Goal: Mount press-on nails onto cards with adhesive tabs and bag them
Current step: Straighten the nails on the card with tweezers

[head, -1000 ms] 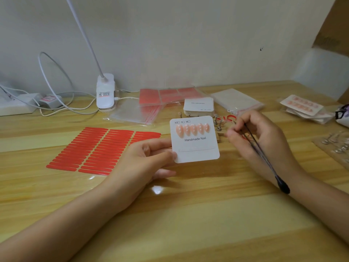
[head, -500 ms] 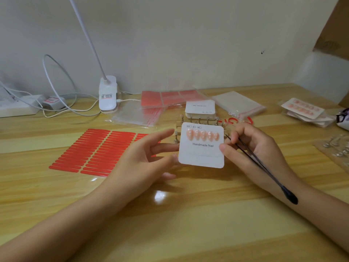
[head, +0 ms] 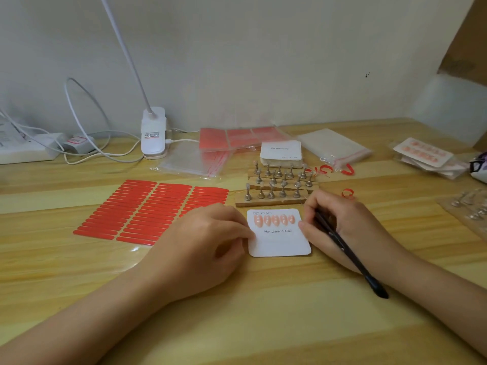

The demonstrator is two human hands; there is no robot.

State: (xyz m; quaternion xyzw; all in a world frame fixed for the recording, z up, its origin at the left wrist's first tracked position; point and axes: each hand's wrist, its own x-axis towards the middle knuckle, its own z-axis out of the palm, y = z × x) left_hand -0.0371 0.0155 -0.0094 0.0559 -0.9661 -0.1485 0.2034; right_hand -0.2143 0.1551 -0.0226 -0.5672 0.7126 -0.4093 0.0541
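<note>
I see the white square card printed "Handmade Nail" [head: 278, 233] lying flat on the pale wooden tabletop [head: 237, 299], with a row of five peach press-on nails [head: 273, 220] mounted along its upper edge. My left hand [head: 203, 246] rests knuckles-up beside the card, its curled fingers [head: 246, 231] touching the card's left edge; whether they pinch it or only press it, I cannot tell. My right hand [head: 342, 227] sits at the card's right edge, its fingers wrapped round a pair of slim black tweezers [head: 347, 252] whose handle end points back toward my right forearm, and one fingertip touches the card's right margin. Just behind the card stand wooden strips carrying small grey metal nail holders [head: 276, 185]. To the left lies a clear sheet of red adhesive strips [head: 147, 209] in three columns. Further back I see a stack of blank white cards [head: 280, 154], clear resealable bags with red seals [head: 334, 146], a white clip lamp [head: 153, 133], and at far right bagged finished nail cards [head: 424, 154].
</note>
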